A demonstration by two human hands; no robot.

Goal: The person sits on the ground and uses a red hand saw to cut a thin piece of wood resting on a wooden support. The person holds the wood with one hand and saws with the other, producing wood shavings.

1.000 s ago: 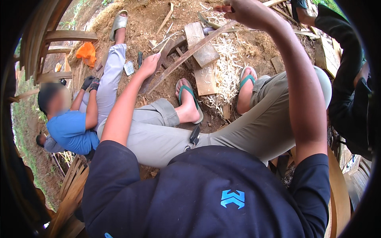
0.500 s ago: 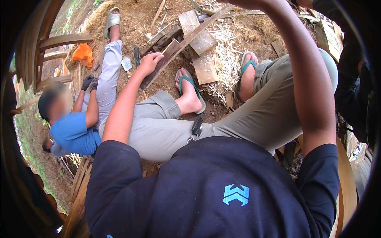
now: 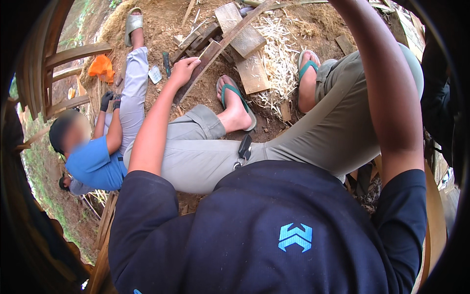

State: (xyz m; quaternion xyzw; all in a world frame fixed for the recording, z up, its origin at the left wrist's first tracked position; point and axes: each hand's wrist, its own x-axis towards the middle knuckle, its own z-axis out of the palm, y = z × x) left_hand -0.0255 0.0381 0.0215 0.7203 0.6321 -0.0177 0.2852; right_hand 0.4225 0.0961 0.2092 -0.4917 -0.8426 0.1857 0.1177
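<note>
My left hand (image 3: pixel 183 71) is closed on a long, narrow wooden strip (image 3: pixel 245 26) that slants up to the right and leaves the top edge. The fingers pinch at its near part, where a wider, dark-faced section (image 3: pixel 198 74) with a pale edge shows. My right forearm (image 3: pixel 374 59) reaches up past the top edge, so my right hand is out of sight. Under the strip lie pale wooden blocks (image 3: pixel 251 73) on the ground, beside my sandalled feet (image 3: pixel 235 105).
Pale shavings (image 3: pixel 281 59) are scattered between my feet. A dark-handled tool (image 3: pixel 167 63) and an orange cloth (image 3: pixel 101 68) lie to the left. A gloved person in a blue shirt (image 3: pixel 93 161) sits close by on the left; another dark-clothed person (image 3: pixel 438 98) is at the right edge.
My right hand, partly visible at the top edge before, has gone out of view. The whole scene has shifted slightly; my left hand stays on the strip.
</note>
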